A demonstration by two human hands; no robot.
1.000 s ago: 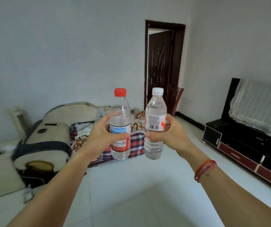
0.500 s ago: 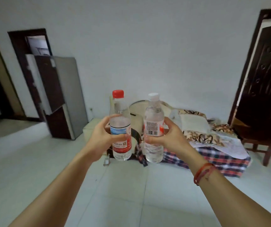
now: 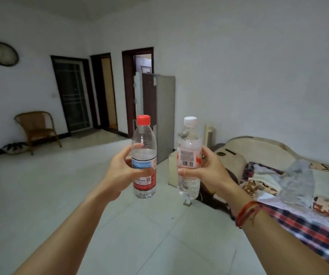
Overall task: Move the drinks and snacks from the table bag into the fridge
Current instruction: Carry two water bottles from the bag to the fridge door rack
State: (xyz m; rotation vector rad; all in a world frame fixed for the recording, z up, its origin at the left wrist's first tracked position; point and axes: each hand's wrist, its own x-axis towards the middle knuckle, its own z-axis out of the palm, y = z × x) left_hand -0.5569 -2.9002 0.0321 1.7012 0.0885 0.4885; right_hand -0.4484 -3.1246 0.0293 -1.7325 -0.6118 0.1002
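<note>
- Two bottles, one to each hand: the left hand [image 3: 123, 171] curls round the label of the red-capped bottle [image 3: 144, 155], with fingertips showing through the clear plastic behind it; the right hand [image 3: 209, 171] wraps the white-capped bottle [image 3: 189, 155] at its label, thumb just under the barcode;
- Both bottles stand upright with caps on, side by side with a small gap between them, held out ahead on outstretched arms; a mid-body grip probably suits the carry, since it leaves each base free to set down on a shelf;
- One red string bracelet [image 3: 246, 214] sits on the right wrist;
- The fridge [image 3: 159, 108] stands against the far wall, straight behind the bottles in this view and well apart from the hands; a pale edge on its left side suggests the door is ajar, which would explain why both hands can be loaded, as neither is needed for a handle;
- Neither the table nor the bag is in view, so how much remains there cannot be told;
- By my judgement this is the carrying leg: the tiled floor [image 3: 80, 195] is yet to be crossed and the bottles shelved;
- A low pale cabinet [image 3: 172, 171] sits just beside the fridge; a bed with a plaid cloth [image 3: 308, 231] lies to the right; a wicker chair [image 3: 37, 126] and a wall clock [image 3: 2, 54] are at the left
</note>
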